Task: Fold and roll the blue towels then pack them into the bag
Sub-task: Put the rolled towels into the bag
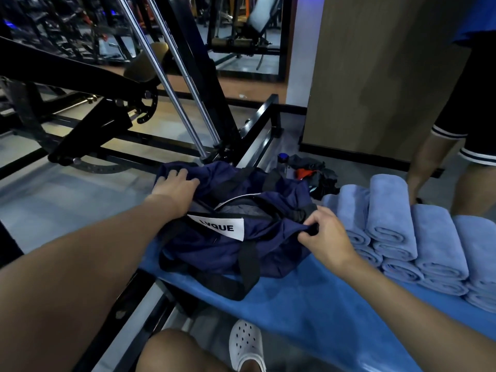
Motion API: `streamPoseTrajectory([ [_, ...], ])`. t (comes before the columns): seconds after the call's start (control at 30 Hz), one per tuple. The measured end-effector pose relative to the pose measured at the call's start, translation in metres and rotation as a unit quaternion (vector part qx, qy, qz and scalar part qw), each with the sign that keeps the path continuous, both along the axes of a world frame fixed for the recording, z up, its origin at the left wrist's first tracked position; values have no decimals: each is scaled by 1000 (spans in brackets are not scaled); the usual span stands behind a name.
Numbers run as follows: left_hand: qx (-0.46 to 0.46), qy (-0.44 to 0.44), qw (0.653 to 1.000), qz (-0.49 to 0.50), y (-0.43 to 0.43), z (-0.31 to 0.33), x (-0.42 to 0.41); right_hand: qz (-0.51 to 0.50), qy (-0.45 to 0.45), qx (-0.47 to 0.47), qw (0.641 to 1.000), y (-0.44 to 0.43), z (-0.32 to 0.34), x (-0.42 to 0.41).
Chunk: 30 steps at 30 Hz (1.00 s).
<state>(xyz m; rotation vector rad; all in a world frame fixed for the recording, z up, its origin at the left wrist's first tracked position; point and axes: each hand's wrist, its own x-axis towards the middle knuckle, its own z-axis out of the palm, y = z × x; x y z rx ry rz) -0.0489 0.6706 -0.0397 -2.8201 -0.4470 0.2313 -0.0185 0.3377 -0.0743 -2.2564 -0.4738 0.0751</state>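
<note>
The navy bag (214,245) lies at centre on the bench (308,304), with the left hand (174,186) gripping its cloth at 10 o'clock and the right hand (326,232) pinching its rim at 3. The rolled towels (402,237) are stacked beyond at 3 o'clock. If let go, the limp mouth may sag shut, snagging and unrolling a towel.

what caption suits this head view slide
Left hand and right hand grip a navy fabric duffel bag beside rolled blue towels.

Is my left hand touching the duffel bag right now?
Touching. The head view shows the left hand gripping the fabric at the far end of the navy duffel bag.
</note>
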Motion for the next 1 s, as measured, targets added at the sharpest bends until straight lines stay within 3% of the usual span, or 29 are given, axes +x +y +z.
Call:
streamPoseTrajectory([
  [0.17,13,82,994,-75,45,-1,19,-21,-14,25,999,2,-9,9],
  [0.43,60,53,994,-69,78,5,25,-57,-34,48,997,4,-23,16],
  [0.63,-170,-62,980,-76,82,9,14,-88,-29,93,991,6,-16,16],
  [1.0,-170,-238,954,-60,73,114,-32,-123,-38,228,965,14,61,7],
])
